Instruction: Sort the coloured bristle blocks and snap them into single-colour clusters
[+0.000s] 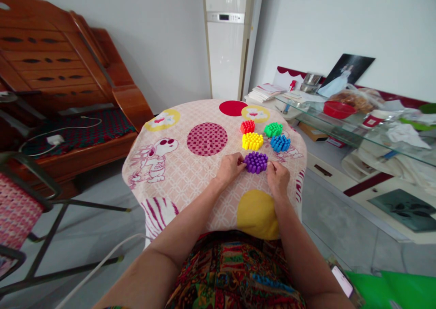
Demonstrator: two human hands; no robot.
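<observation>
A cluster of small purple pegs (256, 162) stands upright on the patterned tablecloth (211, 172). My left hand (231, 167) is closed at its left edge, fingertips pinched against the outer pegs. On the opposite edge my right hand (278, 176) pinches in the same way. Whether either hand grips a single peg is too small to tell. Just beyond are separate groups of similar pieces: yellow (252, 141), red (247, 127), green (273, 129) and blue (280, 143).
A glass-topped cabinet (361, 122) stands right of the table, holding a red bowl (339, 110), papers and bags. To the left are a wooden bench (68, 91) and a folding chair (20, 209). A tall white air conditioner (226, 50) stands behind the table.
</observation>
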